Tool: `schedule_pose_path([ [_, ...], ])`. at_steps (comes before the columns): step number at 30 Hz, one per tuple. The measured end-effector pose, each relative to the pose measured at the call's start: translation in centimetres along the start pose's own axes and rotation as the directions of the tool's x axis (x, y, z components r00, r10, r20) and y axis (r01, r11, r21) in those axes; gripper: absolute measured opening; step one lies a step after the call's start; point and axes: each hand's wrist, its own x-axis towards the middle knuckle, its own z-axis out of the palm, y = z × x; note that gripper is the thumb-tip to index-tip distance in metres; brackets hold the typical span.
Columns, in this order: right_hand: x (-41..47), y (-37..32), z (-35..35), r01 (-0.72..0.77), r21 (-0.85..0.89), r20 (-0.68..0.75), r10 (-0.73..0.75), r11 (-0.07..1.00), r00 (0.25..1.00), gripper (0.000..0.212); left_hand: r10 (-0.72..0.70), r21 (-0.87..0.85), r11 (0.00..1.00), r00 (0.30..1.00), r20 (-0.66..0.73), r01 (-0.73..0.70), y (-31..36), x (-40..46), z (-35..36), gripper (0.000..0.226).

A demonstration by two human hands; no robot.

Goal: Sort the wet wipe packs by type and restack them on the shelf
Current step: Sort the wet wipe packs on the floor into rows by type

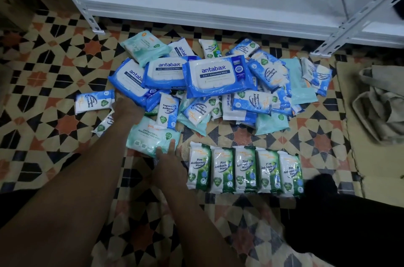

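Head view. We are looking down at a patterned tile floor (54, 83) with a heap of wet wipe packs (218, 96) lying just in front of a white metal shelf (196, 2), whose lowest board is bare where we can see it.

We are noting three large blue antabax packs (218, 75) sitting on top of the heap, overlapping each other. Small blue-and-white fragrance-free packs (94, 101) are scattered around and under them, and pale teal packs are poking out at the edges.

Nearer to us, five green-and-white pine packs (246, 169) are lying side by side in a neat row, touching one another, apart from the heap.

Our left hand (126, 107) is reaching into the heap's left edge, under a blue antabax pack; its fingers are hidden, so we cannot tell whether they are gripping anything.

Our right hand (169, 166) is resting with straight, spread fingers on the near edge of a large teal fragrance-free pack (150, 137), just left of the pine row.

A crumpled beige bag (380, 105) is lying to the right, well apart from the packs.
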Motion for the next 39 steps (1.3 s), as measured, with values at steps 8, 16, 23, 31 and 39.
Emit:
schedule_pose_path([
  [8, -0.4, -1.3, -0.2, -0.032, 0.14, -0.044, 0.038, 0.99, 0.998, 0.054, -0.081, -0.097, 0.992, 0.996, 0.025, 0.083, 0.2, -0.6, -1.2, 0.043],
  [16, 0.9, -3.1, 0.7, -0.024, 0.339, -0.083, 0.056, 0.94, 0.995, 0.059, -0.215, -0.253, 0.946, 0.976, -0.031, 0.2, -3.5, -2.5, -2.9, 0.038],
  [23, 2.0, 0.2, -1.5, 0.111, 0.351, -0.075, -0.09, 0.93, 0.993, 0.058, -0.445, -0.756, 0.604, 0.894, -0.057, 0.252, -5.7, -4.6, -3.8, 0.038],
  [31, 0.8, 1.9, -6.1, 0.097, 0.648, -0.362, 0.194, 0.755, 0.912, 0.022, -0.231, -0.949, -0.005, 0.923, 0.307, 0.314, -4.1, -9.5, -2.8, 0.048],
  [39, 3.5, 6.7, -13.3, -0.227, 0.814, -0.123, 0.54, 0.534, 0.833, 0.026, 0.011, -0.87, 0.024, 0.87, 0.492, 0.492, -2.3, -14.1, 0.4, 0.024],
])
